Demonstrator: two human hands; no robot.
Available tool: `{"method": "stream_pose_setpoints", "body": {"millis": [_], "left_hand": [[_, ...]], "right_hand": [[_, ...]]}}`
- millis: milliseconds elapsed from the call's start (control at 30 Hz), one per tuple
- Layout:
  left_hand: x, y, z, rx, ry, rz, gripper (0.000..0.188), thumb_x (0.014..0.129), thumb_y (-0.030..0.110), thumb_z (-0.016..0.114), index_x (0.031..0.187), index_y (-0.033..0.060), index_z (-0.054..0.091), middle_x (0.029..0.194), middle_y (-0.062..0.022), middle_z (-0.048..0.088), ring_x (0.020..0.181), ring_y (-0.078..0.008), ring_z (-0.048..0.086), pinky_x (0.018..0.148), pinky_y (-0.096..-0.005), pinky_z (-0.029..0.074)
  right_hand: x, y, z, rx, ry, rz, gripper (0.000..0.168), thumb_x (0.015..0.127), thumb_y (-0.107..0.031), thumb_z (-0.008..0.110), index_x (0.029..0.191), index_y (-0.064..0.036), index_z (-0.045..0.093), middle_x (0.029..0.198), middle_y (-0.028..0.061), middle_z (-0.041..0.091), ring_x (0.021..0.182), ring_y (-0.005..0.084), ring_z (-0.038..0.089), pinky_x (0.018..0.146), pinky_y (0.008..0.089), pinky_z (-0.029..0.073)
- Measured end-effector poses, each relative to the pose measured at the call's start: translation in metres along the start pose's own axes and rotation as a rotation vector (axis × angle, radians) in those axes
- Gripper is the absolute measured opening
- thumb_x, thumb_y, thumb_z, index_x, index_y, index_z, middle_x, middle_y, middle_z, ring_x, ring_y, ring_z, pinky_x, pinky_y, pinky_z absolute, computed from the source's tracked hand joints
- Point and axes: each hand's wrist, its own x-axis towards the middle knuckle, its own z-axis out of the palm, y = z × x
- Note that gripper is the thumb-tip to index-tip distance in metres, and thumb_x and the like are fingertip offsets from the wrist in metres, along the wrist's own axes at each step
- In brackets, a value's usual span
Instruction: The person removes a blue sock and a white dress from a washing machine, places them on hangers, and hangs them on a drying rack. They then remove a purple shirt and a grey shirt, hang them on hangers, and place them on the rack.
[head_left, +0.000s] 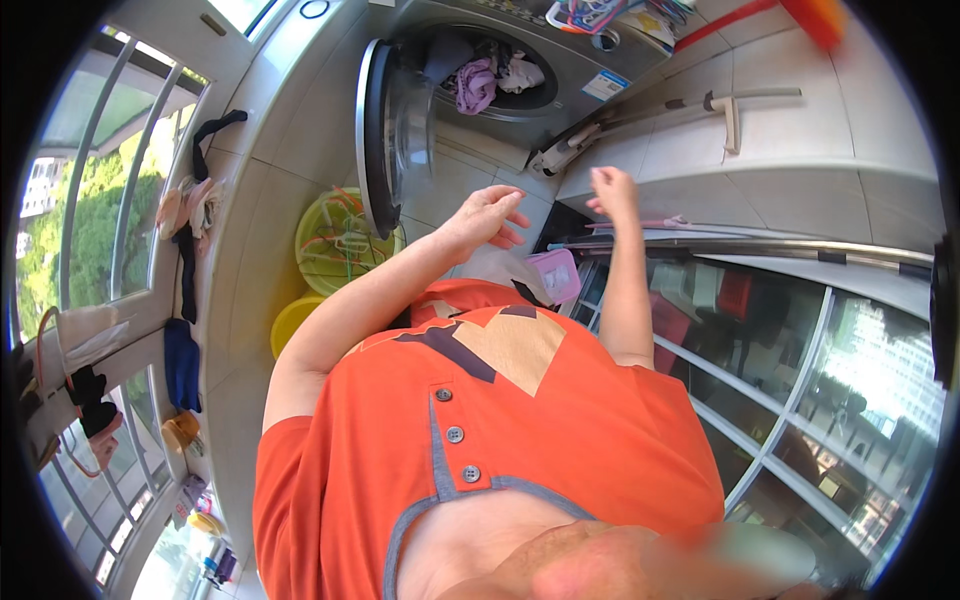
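My left hand (495, 216) hangs in the air in front of me, fingers apart and slightly bent, with nothing in it. To its right is my right hand (615, 193), raised with loosely curled fingers and a gap showing between them; no object is visible in it. Beyond both hands stands a grey front-loading washing machine (517, 131). Its round glass door (409, 142) is swung out to the left, nearest my left hand. Inside the drum opening lie a crumpled purple garment (475, 87) and a whitish cloth (521, 73).
Left of my arm are a green basin (322, 255) with several hangers and a yellow basin (289, 322). A pink plastic container (556, 274) sits below my hands. A stick vacuum or mop (570, 146) leans along the right wall. Hangers (592, 13) lie atop the machine. Socks hang by the windows.
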Motion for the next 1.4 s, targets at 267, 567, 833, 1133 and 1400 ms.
{"method": "stream_pose_setpoints", "body": {"millis": [267,567,833,1133,1400], "left_hand": [[0.021,-0.01,-0.051,-0.152,0.157,-0.067,0.047,0.098,0.038,0.044,0.132,0.0051,0.046,0.101,-0.0099,0.064,0.078,-0.0177,0.065,0.072,-0.0306,0.052],[0.069,-0.031,-0.095,-0.427,0.367,-0.124,0.047,0.098,0.037,0.044,0.134,0.006,0.045,0.103,-0.0083,0.063,0.079,-0.0134,0.062,0.071,-0.0274,0.049],[0.104,-0.049,-0.109,-0.528,0.384,-0.181,0.05,0.099,0.037,0.043,0.135,0.0038,0.044,0.106,-0.0091,0.061,0.081,-0.0145,0.061,0.074,-0.0276,0.05],[0.09,-0.022,-0.113,-0.424,0.345,-0.132,0.047,0.099,0.035,0.044,0.135,0.0042,0.044,0.105,-0.0078,0.061,0.081,-0.0133,0.061,0.075,-0.0281,0.05],[0.063,0.012,-0.099,0.807,0.709,0.468,0.089,0.073,0.027,0.075,0.146,0.009,0.028,0.142,-0.0219,0.035,0.119,-0.0371,0.047,0.098,-0.0407,0.042]], "right_hand": [[0.134,-0.038,0.156,-0.366,-0.15,-0.583,0.03,0.09,-0.026,0.055,0.113,-0.008,0.063,0.093,0.0153,0.068,0.077,0.0289,0.067,0.07,0.0383,0.053],[0.276,-0.076,0.304,-0.905,-0.48,-0.553,0.049,0.091,-0.015,0.044,0.138,-0.026,0.043,0.117,0.0206,0.06,0.107,0.0384,0.06,0.089,0.05,0.047],[0.36,-0.062,0.357,-1.156,-0.571,-0.427,0.024,0.089,-0.019,0.052,0.107,-0.016,0.067,0.111,0.0179,0.065,0.106,0.0329,0.063,0.084,0.0454,0.052],[0.248,-0.08,0.218,-0.291,-0.058,-0.634,0.019,0.085,-0.023,0.062,0.078,-0.005,0.059,0.078,0.0156,0.064,0.07,0.0332,0.062,0.06,0.043,0.047],[0.021,-0.196,0.094,0.362,-0.19,-1.114,0.015,0.074,-0.007,0.069,0.072,-0.007,0.055,0.064,0.0077,0.053,0.057,0.0251,0.055,0.054,0.0365,0.044]]}}
